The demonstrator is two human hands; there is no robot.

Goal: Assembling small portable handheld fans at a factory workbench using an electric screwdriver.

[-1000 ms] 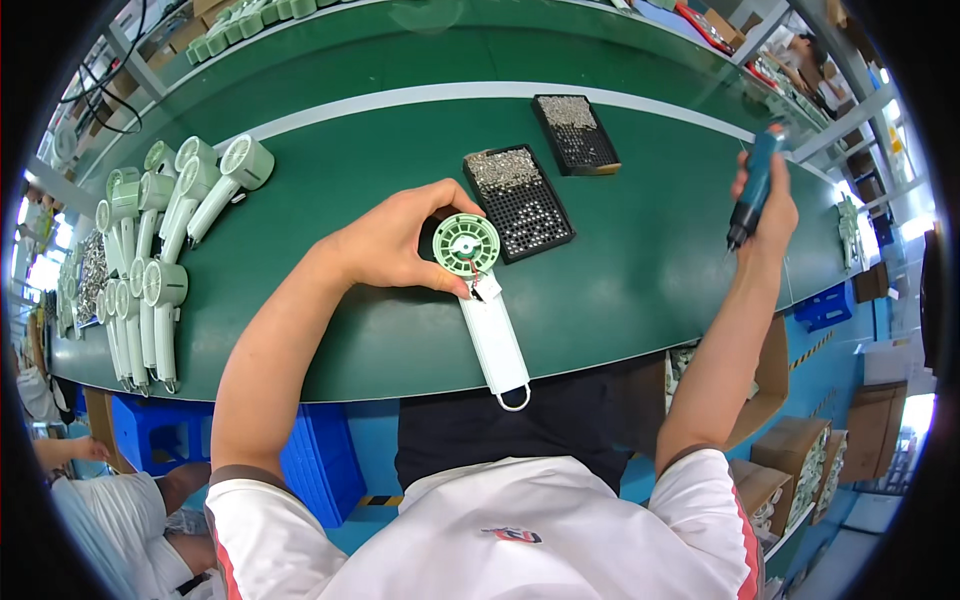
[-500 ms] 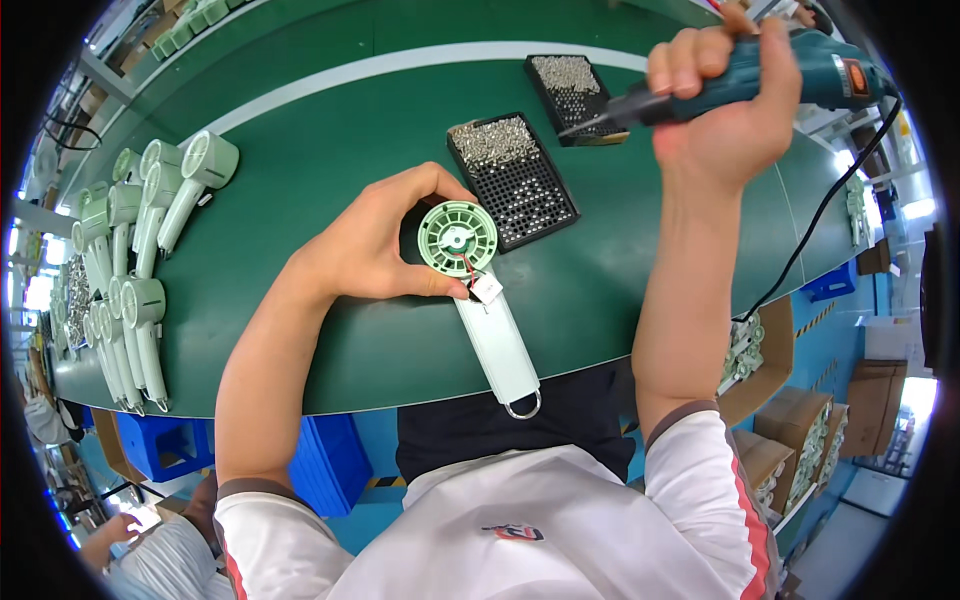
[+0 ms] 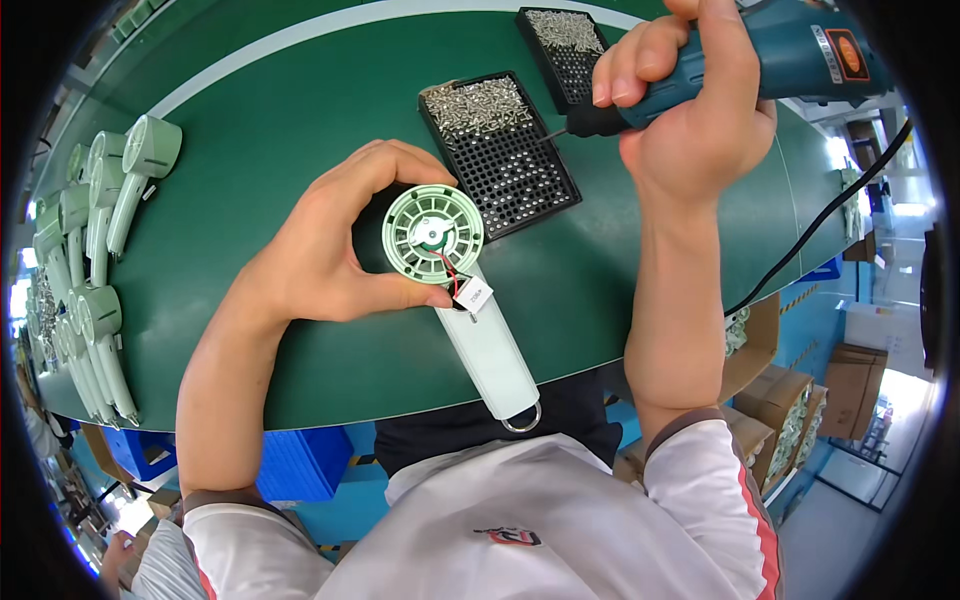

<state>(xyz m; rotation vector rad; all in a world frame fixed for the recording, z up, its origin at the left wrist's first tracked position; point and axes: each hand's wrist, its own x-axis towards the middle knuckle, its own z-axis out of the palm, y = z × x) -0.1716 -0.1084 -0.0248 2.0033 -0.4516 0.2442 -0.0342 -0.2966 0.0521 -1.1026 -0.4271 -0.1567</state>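
Observation:
My left hand (image 3: 340, 235) is closed round the round head of a pale green handheld fan (image 3: 490, 355). The fan's head faces up, showing its slotted housing, thin wires and a small white tag (image 3: 473, 294). Its white handle slants toward me and ends in a metal ring. In my right hand (image 3: 700, 120) is a teal electric screwdriver (image 3: 770, 60), its bit pointing left. The tip of the bit is over the right side of a black screw tray (image 3: 500, 155), which holds a heap of loose screws and rows of screws standing in holes. Whether the bit touches a screw I cannot tell.
Another black screw tray (image 3: 565, 50) stands behind the first. Several fans (image 3: 110, 200) lie along the left of the green table (image 3: 300, 100). The screwdriver's black cord (image 3: 820, 215) hangs down at the right. Cardboard boxes (image 3: 780, 405) and a blue bin (image 3: 305, 463) are below.
My right hand has brought the screwdriver left and its bit from the far tray to the nearer one. My left hand still holds the fan. The whole view has shifted slightly.

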